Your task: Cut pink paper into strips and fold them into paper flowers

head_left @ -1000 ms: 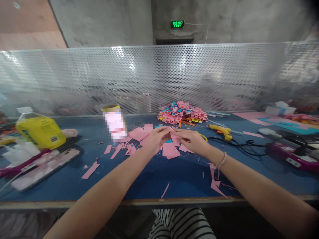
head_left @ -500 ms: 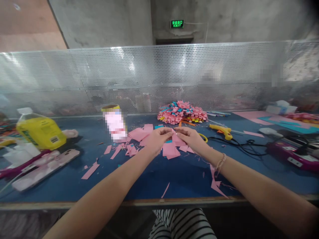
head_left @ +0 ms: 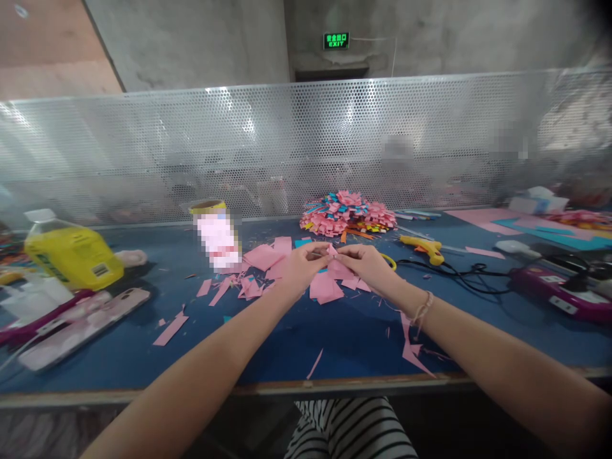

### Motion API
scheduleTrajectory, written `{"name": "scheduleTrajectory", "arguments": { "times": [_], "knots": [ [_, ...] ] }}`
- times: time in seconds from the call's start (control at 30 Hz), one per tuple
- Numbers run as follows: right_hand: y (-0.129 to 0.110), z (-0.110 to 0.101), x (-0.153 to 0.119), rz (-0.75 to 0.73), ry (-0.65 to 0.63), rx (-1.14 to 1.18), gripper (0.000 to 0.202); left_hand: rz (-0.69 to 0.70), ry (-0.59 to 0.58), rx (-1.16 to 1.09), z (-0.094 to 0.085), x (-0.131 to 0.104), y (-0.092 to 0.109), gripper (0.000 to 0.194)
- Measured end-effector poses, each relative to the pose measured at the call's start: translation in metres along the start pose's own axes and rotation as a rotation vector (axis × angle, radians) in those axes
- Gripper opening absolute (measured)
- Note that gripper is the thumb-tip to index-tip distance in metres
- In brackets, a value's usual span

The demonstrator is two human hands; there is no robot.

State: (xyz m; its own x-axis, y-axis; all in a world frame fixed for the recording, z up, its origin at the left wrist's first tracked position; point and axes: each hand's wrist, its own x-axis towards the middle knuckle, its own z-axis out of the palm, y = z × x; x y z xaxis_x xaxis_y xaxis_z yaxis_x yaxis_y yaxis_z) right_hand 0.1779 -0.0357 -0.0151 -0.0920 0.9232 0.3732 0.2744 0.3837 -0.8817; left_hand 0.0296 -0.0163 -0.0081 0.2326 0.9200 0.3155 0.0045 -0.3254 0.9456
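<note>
My left hand (head_left: 306,264) and my right hand (head_left: 361,262) meet over the middle of the blue table, fingertips pinched together. Between them they hold a small piece of pink paper (head_left: 331,251), folded or bent upward; its exact shape is partly hidden by my fingers. Beneath my hands lie loose pink paper squares (head_left: 326,288) with bits of blue paper among them. Left of my left hand is a stack of pink paper pieces (head_left: 265,256). Behind my hands sits a heap of pink, blue and yellow folded paper pieces (head_left: 344,213).
A yellow glue gun (head_left: 423,247) lies to the right, its black cord running to a purple power strip (head_left: 564,293). On the left stand a jug of yellow liquid (head_left: 71,255) and a phone (head_left: 86,325). A perforated metal screen (head_left: 268,140) closes off the table's back.
My view has shifted slightly. The pink paper between my fingers now stands up more in a point; both hands stay in about the same place.
</note>
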Motion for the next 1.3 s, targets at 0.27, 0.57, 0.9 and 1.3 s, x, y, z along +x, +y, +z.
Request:
{"name": "scheduleTrajectory", "arguments": {
  "times": [0.27,0.57,0.9,1.3],
  "knots": [
    [0.011,0.002,0.005,0.017,0.065,0.294,0.018,0.076,-0.054,0.096,0.004,-0.004,0.004,0.016],
    [0.01,0.004,0.003,0.042,0.054,0.453,0.018,0.109,-0.035,0.183,0.004,-0.006,0.007,0.012],
    [0.004,0.005,0.001,0.068,0.058,0.542,0.019,0.135,-0.007,0.26,0.004,-0.007,0.009,0.009],
    [-0.004,0.002,-0.001,0.081,0.084,0.556,0.013,0.216,-0.063,0.429,0.004,-0.009,0.012,0.009]
  ]
}}
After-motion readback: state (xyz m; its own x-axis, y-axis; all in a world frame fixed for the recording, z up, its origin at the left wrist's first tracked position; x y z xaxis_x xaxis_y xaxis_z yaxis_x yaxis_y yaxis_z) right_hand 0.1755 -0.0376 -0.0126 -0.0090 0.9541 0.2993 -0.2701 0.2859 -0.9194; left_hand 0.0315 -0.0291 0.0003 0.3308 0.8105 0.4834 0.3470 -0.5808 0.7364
